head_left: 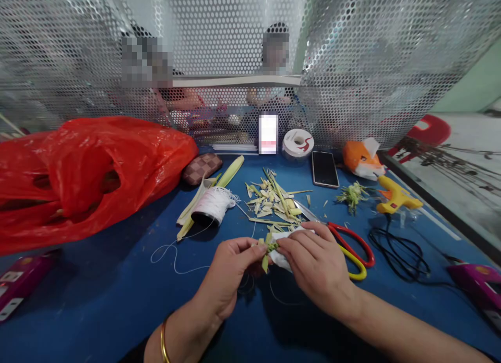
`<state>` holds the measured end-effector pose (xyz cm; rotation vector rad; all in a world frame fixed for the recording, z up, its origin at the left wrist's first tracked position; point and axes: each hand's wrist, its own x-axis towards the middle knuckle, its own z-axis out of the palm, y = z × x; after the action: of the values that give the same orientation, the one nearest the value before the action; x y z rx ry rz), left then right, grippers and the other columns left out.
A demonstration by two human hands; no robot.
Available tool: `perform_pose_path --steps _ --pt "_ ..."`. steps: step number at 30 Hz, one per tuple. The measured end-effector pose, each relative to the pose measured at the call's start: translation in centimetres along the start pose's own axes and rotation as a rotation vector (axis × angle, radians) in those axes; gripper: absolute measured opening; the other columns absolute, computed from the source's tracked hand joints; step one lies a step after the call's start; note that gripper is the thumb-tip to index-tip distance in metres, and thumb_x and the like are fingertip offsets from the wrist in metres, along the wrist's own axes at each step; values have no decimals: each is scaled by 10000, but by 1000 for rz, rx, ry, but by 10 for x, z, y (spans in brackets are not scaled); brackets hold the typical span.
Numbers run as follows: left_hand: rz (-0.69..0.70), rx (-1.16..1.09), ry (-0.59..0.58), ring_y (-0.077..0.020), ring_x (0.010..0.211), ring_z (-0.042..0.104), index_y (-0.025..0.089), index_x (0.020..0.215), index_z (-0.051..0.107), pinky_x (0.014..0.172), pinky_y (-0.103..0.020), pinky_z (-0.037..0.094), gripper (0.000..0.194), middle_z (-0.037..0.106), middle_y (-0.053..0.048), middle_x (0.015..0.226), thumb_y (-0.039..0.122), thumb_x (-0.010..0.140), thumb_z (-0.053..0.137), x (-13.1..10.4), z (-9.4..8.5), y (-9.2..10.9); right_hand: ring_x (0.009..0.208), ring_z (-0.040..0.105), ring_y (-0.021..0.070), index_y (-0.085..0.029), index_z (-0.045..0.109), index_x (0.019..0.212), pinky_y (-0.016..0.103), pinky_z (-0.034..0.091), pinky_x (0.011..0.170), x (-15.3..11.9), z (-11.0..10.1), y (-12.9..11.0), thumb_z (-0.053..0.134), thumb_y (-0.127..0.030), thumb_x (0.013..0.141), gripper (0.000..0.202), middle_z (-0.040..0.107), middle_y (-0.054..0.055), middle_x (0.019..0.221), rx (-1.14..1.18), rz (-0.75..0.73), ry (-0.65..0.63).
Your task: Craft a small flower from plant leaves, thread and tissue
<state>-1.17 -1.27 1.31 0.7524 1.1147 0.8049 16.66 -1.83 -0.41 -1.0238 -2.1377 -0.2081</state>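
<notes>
My left hand (235, 269), with a gold bangle at the wrist, pinches a small green leafy piece (270, 245) near the table's front. From the right, my right hand (321, 266) closes its fingers on the same piece, with a crumpled white tissue (285, 253) under them. Just behind lies a pile of pale green leaf scraps (274, 198). A spool of white thread (213, 205) rests to the left on long pale husks (233, 171), its loose thread trailing toward my left hand. Scissors with red and yellow handles (354, 248) lie beside my right hand, partly covered by it.
A red plastic bag (156, 149) fills the left, beside a checkered pouch (202, 168). Rightward are a ribbon roll (298, 142), a phone (324, 169), a green bundle (353, 196), a yellow glue gun (397, 194) and a black cable (403, 253). People sit behind a perforated screen (235, 29).
</notes>
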Motion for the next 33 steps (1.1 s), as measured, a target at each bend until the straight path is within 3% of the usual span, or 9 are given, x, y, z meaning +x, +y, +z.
perform_pose_path --steps 5,10,16,22,25,28,30,33 --pt "4 -10 0 -88 537 492 133 565 636 558 -206 368 311 614 -13 562 388 671 779 -2 2 2 799 672 166 -133 643 1035 396 386 988 2 -3 5 577 -174 951 114 744 47 862 50 -70 -7" --pt "-22 9 -16 -95 542 495 137 623 652 559 -217 378 366 618 -11 594 479 694 763 -2 3 1 762 655 157 -140 656 995 386 386 970 -1 -2 5 538 -129 951 126 736 46 836 50 -84 -38" --pt "2 112 -9 -82 517 442 137 577 624 544 -208 335 362 596 -5 538 447 658 791 -1 2 1 747 641 158 -137 654 964 365 394 925 -4 0 0 480 -104 960 177 726 50 804 64 -79 -10" --pt "41 169 95 -67 487 371 148 617 629 490 -194 266 367 522 37 506 478 656 785 -3 2 2 736 633 159 -174 655 963 377 371 961 6 -11 4 501 -254 988 175 717 31 798 124 34 -142" --pt "60 208 104 -68 493 383 155 650 648 485 -189 282 346 508 47 516 468 654 796 -2 1 1 689 615 144 -187 667 900 331 407 831 11 -21 7 505 -207 973 179 697 14 749 194 104 -244" --pt "37 186 50 -91 550 483 154 756 700 527 -195 367 367 613 4 620 497 660 789 2 0 -1 653 600 125 -193 667 840 283 397 705 14 -28 11 545 -176 934 155 685 -7 716 275 173 -343" --pt "7 151 45 -125 618 563 161 950 722 554 -215 422 484 691 -40 769 520 634 801 5 -1 -2 647 604 117 -197 666 809 275 392 696 14 -32 20 553 -169 916 158 691 -18 712 281 228 -342" --pt "1 139 87 -159 709 622 170 1092 699 591 -239 469 594 720 -88 964 521 625 807 6 -1 -3 693 633 129 -203 671 782 291 394 751 13 -39 50 520 -201 915 201 715 -12 746 135 363 -195"
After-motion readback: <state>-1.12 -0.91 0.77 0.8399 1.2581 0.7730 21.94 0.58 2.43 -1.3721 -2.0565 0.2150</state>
